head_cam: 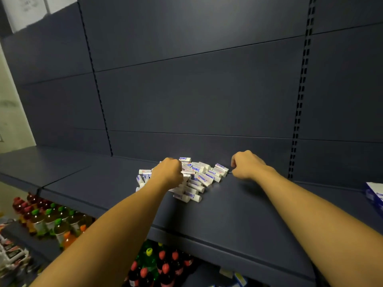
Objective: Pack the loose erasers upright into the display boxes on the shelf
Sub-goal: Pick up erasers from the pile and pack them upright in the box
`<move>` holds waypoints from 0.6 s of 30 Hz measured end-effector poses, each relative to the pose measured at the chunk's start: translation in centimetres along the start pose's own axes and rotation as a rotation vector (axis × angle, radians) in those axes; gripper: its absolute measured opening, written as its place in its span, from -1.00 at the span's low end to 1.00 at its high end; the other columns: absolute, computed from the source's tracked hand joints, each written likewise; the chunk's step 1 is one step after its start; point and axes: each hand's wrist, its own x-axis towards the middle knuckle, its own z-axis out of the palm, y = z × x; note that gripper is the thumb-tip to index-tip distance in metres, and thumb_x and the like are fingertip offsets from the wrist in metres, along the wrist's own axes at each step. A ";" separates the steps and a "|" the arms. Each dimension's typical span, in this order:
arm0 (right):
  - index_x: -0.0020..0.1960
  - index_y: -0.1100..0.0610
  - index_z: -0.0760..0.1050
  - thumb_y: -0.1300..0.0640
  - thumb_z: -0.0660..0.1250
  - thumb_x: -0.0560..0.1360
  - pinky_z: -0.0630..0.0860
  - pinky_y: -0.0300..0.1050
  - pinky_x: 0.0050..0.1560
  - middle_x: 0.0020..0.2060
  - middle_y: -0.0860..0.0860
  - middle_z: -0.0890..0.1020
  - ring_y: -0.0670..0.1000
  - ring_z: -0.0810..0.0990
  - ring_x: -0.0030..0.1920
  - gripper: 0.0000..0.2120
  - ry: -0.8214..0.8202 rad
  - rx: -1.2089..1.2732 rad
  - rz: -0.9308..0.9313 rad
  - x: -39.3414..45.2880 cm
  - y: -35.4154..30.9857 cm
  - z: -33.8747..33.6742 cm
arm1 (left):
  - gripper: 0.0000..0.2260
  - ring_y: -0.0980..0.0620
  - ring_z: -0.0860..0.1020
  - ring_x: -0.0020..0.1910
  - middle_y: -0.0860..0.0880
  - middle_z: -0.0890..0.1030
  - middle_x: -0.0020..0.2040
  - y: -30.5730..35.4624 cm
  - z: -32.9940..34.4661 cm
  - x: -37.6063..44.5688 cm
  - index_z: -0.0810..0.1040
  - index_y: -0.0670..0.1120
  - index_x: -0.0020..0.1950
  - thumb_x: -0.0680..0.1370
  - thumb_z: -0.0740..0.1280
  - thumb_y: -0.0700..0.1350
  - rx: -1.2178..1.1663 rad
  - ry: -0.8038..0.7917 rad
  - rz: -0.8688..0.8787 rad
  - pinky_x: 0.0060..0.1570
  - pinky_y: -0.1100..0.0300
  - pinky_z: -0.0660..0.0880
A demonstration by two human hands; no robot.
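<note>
Roughly at the middle of the dark blue shelf (238,206) we note a loose heap of erasers (196,179), white with blue-and-red sleeves, lying flat and crisscrossed, none upright. Our left hand (167,172) sits on the heap's left part with fingers curled down into it, though we cannot tell whether it actually grips any; our right hand (246,164) rests just beside the heap's right edge, fingers curled, seemingly holding nothing. Well right of the heap, a white-and-blue box (375,193) pokes in at the frame edge.
</note>
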 end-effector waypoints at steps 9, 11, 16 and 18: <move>0.07 0.02 0.62 0.16 0.34 0.45 0.61 -0.03 -0.02 0.04 0.04 0.62 0.14 0.62 0.00 -0.78 -0.021 0.076 -0.012 6.5 -1.9 4.0 | -0.83 -0.15 0.59 -0.01 -0.08 0.60 0.11 -1.9 2.7 7.1 0.65 -0.10 0.10 0.55 0.33 -0.21 -0.025 -0.007 0.095 -0.05 0.02 0.59; 0.07 0.00 0.64 0.13 0.35 0.47 0.58 -0.07 -0.04 0.02 0.02 0.62 0.13 0.63 0.00 -0.79 -0.009 0.119 0.019 7.8 -2.2 4.6 | -0.82 -0.13 0.58 0.04 -0.05 0.60 0.14 -1.8 3.2 8.5 0.65 -0.06 0.15 0.57 0.35 -0.16 -0.051 0.003 0.184 -0.01 0.03 0.57; -0.05 0.00 0.65 0.04 0.42 0.46 0.63 0.01 0.04 -0.05 0.01 0.66 0.08 0.64 -0.05 -0.91 0.009 0.210 0.092 10.5 -3.0 6.0 | -0.77 -0.02 0.51 0.18 0.00 0.59 0.18 -0.6 4.2 10.8 0.65 0.00 0.23 0.61 0.34 -0.02 -0.086 -0.039 0.534 0.08 0.05 0.51; -0.07 -0.02 0.64 0.03 0.45 0.46 0.63 0.01 0.06 -0.05 0.00 0.65 0.07 0.64 -0.03 -0.93 0.022 0.235 0.125 11.3 -3.2 6.4 | -0.78 -0.02 0.50 0.16 0.00 0.61 0.15 -0.5 4.5 11.2 0.67 -0.01 0.20 0.60 0.33 -0.07 -0.033 -0.060 0.650 0.07 0.01 0.53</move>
